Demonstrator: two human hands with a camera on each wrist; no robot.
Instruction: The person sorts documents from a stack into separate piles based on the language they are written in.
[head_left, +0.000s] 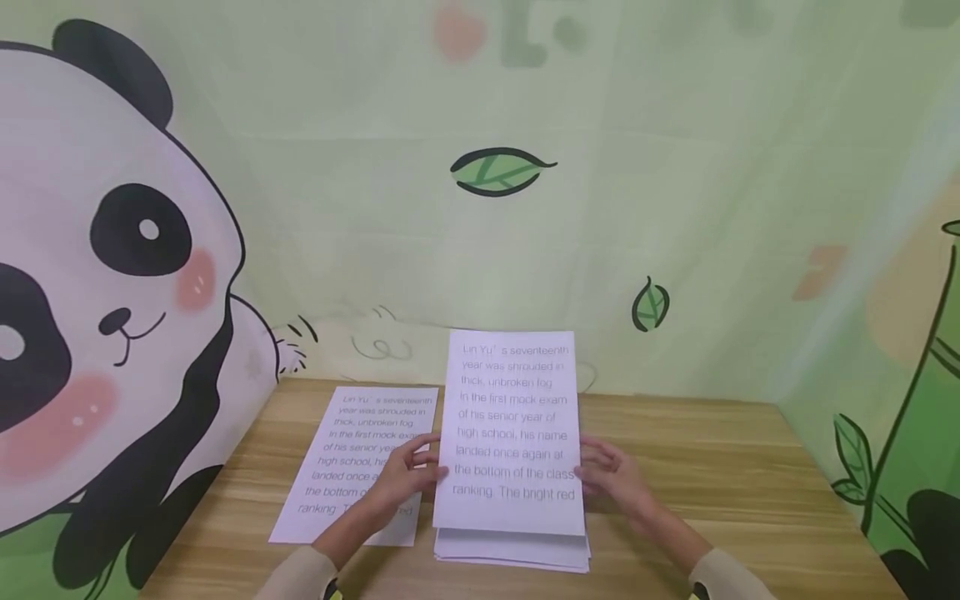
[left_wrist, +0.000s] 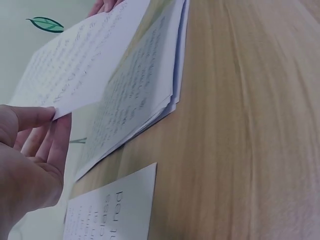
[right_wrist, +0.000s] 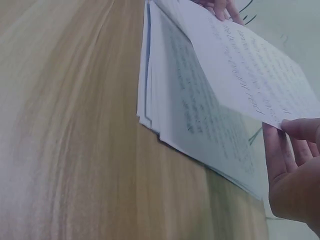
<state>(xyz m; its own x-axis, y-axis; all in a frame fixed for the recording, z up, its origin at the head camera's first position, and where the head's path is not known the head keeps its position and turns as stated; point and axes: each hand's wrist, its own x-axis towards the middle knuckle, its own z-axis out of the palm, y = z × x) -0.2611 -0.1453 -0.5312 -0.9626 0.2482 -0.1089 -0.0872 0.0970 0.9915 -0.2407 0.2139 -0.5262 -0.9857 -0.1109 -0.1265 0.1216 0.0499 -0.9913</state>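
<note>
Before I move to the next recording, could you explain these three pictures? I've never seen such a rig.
There is no machine here: a person is working bare-handed. The widest picture comes from a camera worn on the head, looking forward and down; the other two come from cameras worn on each wrist. The left hand and right hand pinch a printed page by its side edges, holding it above a stack of paper. That stack lies on a wooden table, with a second sheet to its left, also printed.
</note>
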